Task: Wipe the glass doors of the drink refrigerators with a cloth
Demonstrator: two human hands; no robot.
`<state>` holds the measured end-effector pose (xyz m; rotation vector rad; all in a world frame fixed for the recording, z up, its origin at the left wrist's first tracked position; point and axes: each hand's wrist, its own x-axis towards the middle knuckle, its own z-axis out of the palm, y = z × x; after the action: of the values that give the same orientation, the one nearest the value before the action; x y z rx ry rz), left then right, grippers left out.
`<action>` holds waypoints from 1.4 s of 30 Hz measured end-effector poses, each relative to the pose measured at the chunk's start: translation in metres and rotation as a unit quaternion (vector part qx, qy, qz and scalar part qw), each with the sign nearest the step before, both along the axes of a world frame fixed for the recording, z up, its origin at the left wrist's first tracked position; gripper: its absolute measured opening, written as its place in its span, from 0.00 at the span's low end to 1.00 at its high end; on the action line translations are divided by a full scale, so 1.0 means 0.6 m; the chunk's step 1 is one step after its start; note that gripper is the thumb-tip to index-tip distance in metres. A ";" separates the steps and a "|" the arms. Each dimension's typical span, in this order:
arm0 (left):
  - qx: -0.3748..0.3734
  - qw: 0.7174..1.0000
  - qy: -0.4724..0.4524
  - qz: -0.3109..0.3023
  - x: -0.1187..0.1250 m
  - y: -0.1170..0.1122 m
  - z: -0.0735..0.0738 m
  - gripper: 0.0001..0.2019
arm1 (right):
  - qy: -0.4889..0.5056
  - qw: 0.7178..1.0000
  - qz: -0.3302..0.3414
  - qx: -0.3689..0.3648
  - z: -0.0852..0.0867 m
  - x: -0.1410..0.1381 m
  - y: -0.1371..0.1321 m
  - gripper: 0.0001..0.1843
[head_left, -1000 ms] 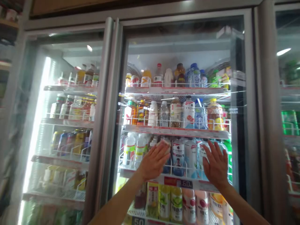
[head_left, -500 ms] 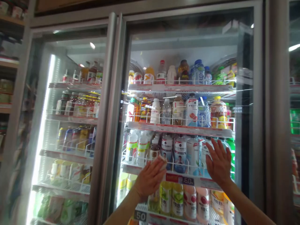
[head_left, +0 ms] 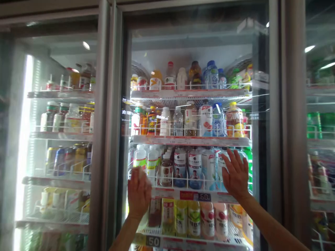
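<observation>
My left hand [head_left: 138,195] is at the lower left of the middle glass door [head_left: 188,45], smeared by motion. Its fingers press a pale, crumpled cloth [head_left: 146,176] towards the glass; most of the cloth is hidden behind them. Farther right, my right hand [head_left: 237,174] lies with fingers spread, its palm towards the same pane, and holds nothing. Behind the glass between the hands stand blue-and-white bottles [head_left: 195,167] and a dark-brown bottle [head_left: 166,169].
A metal door frame [head_left: 104,139] separates this door from the left fridge section, with its bright light strip [head_left: 24,132]. Another dark frame post [head_left: 290,122] runs down the right side. Wire-fronted shelves [head_left: 191,140] of drinks fill the cooler, and lights reflect in the glass.
My left hand has swept left across the glass with the cloth. My right hand stays at about the same spot on the door. The view has shifted slightly to the right.
</observation>
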<state>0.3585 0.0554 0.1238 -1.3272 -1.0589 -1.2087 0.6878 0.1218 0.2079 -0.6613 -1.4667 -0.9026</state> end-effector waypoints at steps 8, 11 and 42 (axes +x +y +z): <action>-0.049 0.979 0.191 -0.048 0.043 0.019 0.073 0.29 | 0.001 1.000 -0.002 -0.002 0.000 0.000 0.001 0.27; 0.032 0.999 0.028 -0.005 0.024 0.025 0.133 0.31 | -0.002 1.000 0.002 0.001 0.000 0.000 0.001 0.28; -0.011 0.970 0.238 -0.057 0.140 0.060 0.312 0.24 | -0.024 0.999 -0.038 0.022 0.001 0.001 0.007 0.33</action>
<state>0.4427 0.0915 0.3111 -1.6106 -0.6584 -0.8932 0.6887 0.1262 0.2085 -0.6693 -1.4685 -1.0128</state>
